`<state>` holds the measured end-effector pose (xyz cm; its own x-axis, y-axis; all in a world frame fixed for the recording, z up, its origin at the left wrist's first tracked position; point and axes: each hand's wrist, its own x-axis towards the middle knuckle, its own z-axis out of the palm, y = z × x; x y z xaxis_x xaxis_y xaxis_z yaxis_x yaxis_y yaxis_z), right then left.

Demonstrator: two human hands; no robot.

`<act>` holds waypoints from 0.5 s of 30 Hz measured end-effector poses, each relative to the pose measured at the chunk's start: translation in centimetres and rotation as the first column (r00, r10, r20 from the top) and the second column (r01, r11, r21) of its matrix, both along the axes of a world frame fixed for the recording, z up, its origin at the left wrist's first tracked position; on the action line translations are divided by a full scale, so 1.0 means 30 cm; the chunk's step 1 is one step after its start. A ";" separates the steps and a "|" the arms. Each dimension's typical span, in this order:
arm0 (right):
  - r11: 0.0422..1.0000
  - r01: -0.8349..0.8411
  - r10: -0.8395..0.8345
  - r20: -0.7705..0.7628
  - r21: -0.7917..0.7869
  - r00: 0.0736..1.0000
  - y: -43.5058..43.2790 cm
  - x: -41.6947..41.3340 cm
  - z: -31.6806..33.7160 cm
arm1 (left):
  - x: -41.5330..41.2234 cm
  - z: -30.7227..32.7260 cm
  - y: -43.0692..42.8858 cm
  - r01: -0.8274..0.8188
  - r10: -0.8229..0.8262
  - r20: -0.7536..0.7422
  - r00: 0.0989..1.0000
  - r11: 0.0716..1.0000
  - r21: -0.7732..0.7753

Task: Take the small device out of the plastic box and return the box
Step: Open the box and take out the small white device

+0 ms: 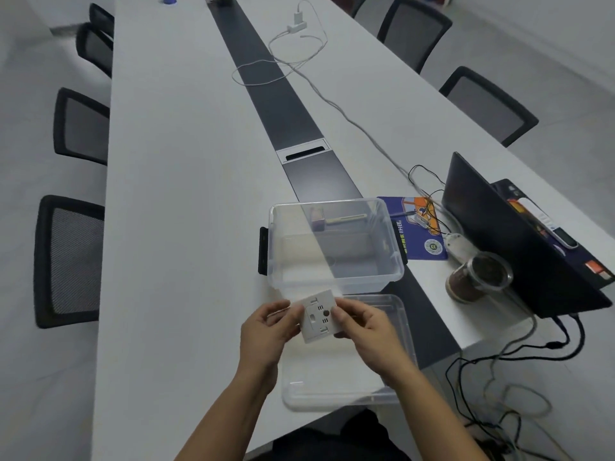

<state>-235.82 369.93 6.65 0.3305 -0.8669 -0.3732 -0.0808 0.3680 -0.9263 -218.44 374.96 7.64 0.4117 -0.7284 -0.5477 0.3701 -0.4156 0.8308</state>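
While both hands pinch the small device (318, 319), left hand (266, 327) on its 9 o'clock edge, right hand (362, 324) at 3, the plastic box (332, 277) sits open, just beyond at 12; right hand marginally nearer.

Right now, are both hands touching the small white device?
Touching. The head view shows the left hand gripping the white device at its left edge and the right hand at its right edge, holding it above the clear lid.
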 end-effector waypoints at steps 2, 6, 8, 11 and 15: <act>1.000 0.028 -0.028 0.002 0.000 1.000 0.011 0.011 -0.006 | -0.025 -0.012 0.017 -0.068 0.069 -0.028 0.997 0.997 0.045; 0.999 0.038 -0.038 -0.009 -0.002 0.999 0.033 0.027 -0.025 | -0.048 -0.029 0.042 -0.098 0.098 0.011 0.995 0.992 0.080; 0.999 0.036 -0.036 -0.022 -0.017 0.999 0.040 0.030 -0.032 | -0.053 -0.034 0.049 -0.125 0.121 0.043 0.992 0.988 0.094; 0.999 0.033 -0.034 -0.038 -0.029 0.999 0.048 0.033 -0.040 | -0.064 -0.039 0.057 -0.177 0.166 0.095 0.981 0.977 0.116; 0.999 0.017 -0.019 -0.037 -0.047 0.999 0.045 0.036 -0.039 | -0.074 -0.041 0.067 -0.206 0.194 0.106 0.975 0.972 0.114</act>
